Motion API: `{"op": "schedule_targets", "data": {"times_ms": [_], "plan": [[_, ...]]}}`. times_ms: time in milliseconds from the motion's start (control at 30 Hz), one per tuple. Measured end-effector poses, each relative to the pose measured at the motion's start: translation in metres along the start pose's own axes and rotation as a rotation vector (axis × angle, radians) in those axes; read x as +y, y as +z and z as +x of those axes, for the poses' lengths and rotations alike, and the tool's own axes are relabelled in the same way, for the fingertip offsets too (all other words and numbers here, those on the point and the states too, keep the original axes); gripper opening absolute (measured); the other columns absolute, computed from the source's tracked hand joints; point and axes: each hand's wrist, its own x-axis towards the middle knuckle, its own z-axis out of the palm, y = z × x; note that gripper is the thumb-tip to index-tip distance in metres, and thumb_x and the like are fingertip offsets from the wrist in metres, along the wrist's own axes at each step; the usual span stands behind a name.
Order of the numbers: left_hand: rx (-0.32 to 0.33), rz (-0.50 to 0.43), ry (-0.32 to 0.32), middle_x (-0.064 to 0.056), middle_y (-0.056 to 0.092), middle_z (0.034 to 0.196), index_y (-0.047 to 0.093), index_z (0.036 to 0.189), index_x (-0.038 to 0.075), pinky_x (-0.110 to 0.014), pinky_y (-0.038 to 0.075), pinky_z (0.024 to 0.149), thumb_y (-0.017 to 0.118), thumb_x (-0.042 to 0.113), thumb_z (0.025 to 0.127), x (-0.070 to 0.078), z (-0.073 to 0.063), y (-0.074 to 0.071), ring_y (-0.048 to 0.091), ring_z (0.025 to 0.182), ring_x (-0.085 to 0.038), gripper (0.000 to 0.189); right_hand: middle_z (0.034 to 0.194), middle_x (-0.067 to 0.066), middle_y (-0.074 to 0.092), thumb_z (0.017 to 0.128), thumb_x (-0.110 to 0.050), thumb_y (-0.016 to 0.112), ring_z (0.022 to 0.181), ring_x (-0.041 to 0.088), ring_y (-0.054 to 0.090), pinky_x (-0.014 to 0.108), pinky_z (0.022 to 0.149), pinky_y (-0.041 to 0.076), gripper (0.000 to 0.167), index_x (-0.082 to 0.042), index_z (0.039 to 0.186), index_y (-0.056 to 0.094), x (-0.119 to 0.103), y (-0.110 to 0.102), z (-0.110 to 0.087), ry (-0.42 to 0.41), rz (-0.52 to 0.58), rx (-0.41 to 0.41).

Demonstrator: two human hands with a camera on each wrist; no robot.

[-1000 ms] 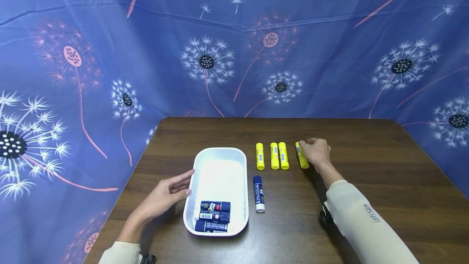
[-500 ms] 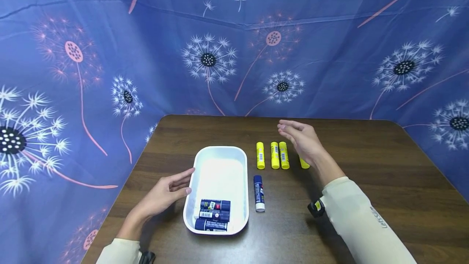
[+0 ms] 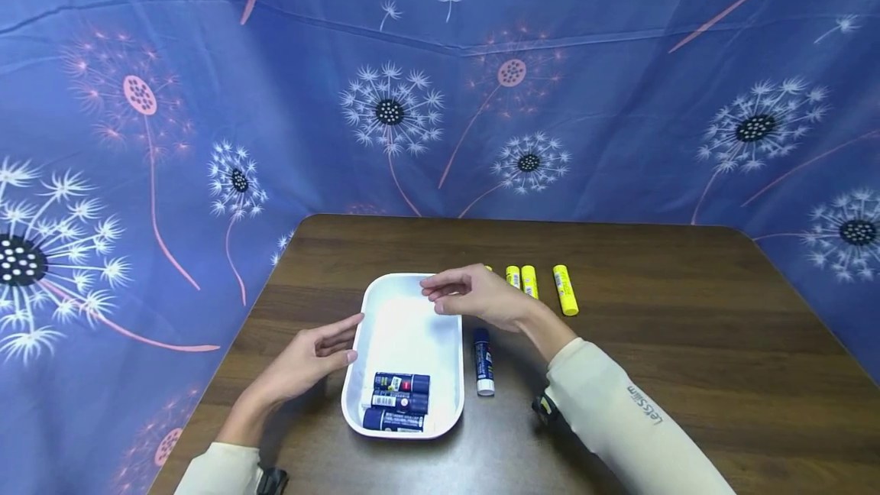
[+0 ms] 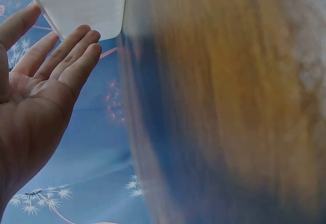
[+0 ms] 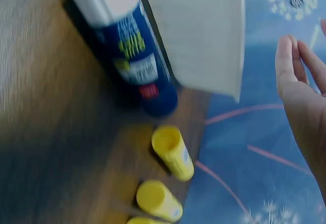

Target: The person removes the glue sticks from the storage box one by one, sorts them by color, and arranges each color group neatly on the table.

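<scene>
My left hand (image 3: 302, 365) touches the left rim of a white tray (image 3: 406, 327), its fingers fairly straight; the left wrist view also has these fingers (image 4: 76, 51) against the tray's side. Three dark blue glue sticks (image 3: 402, 402) lie crosswise in the tray's near end. Over the tray's far right rim hovers my right hand (image 3: 484, 298), fingers loosely extended and holding nothing. Below it, right of the tray, lies another blue glue stick (image 3: 484, 361) with a white end. Behind that hand, yellow glue sticks (image 3: 528, 281) lie in a row, the leftmost mostly hidden.
A single yellow glue stick (image 3: 566, 290) lies apart at the right end of the row. All stand on a brown wooden table (image 3: 687, 342). A blue dandelion-patterned cloth (image 3: 440, 98) hangs behind the table's far edge.
My right hand has let go of the rightmost yellow glue stick, lifted, and moved left to the tray. My left hand has stayed at the rim.
</scene>
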Motion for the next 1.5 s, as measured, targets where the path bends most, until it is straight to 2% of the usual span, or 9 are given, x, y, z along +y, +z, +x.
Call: {"op": "schedule_targets", "data": {"times_ms": [233,367,700,1033,1500], "plan": [[-0.011,0.01,0.004,-0.027,0.044,0.158,0.043,0.155,-0.002,-0.034,0.054,0.107,0.067,0.015,0.1,0.0,-0.002,-0.003,0.052,0.138,-0.048,0.062,0.129,0.021,0.071,0.092,-0.008,0.075,0.118,0.033,0.067,0.024,0.099,0.057,0.045,0.002,0.135,0.065,0.01,0.03,0.019,0.009,-0.17,-0.233],[-0.009,0.02,0.005,-0.027,0.044,0.157,0.043,0.154,-0.003,-0.035,0.055,0.107,0.068,0.015,0.1,0.0,-0.003,-0.004,0.053,0.138,-0.048,0.062,0.125,0.017,0.074,0.091,-0.007,0.075,0.115,0.026,0.068,0.024,0.098,0.058,0.043,-0.001,0.132,0.068,0.014,0.044,0.026,0.036,-0.2,-0.288],[-0.014,0.021,0.01,-0.029,0.046,0.156,0.042,0.154,-0.005,-0.035,0.055,0.107,0.068,0.015,0.1,0.001,-0.004,-0.003,0.053,0.137,-0.049,0.063,0.118,0.012,0.077,0.086,-0.004,0.076,0.101,0.009,0.07,0.015,0.089,0.056,0.04,-0.001,0.126,0.072,0.019,0.069,0.038,0.061,-0.262,-0.313],[-0.012,0.031,-0.002,-0.026,0.047,0.156,0.045,0.154,0.0,-0.035,0.056,0.105,0.069,0.017,0.1,0.002,-0.001,-0.002,0.054,0.137,-0.047,0.062,0.108,0.0,0.077,0.086,0.0,0.076,0.097,0.006,0.069,0.018,0.089,0.055,0.034,-0.006,0.12,0.076,0.022,0.075,0.041,0.151,-0.308,-0.33],[-0.007,0.041,-0.023,-0.025,0.047,0.157,0.045,0.155,0.001,-0.036,0.056,0.106,0.069,0.017,0.099,0.009,-0.002,-0.003,0.053,0.139,-0.046,0.062,0.096,-0.007,0.075,0.086,-0.001,0.08,0.087,0.001,0.066,0.016,0.084,0.054,0.029,-0.011,0.113,0.078,0.024,0.085,0.039,0.095,-0.444,-0.32]]}}
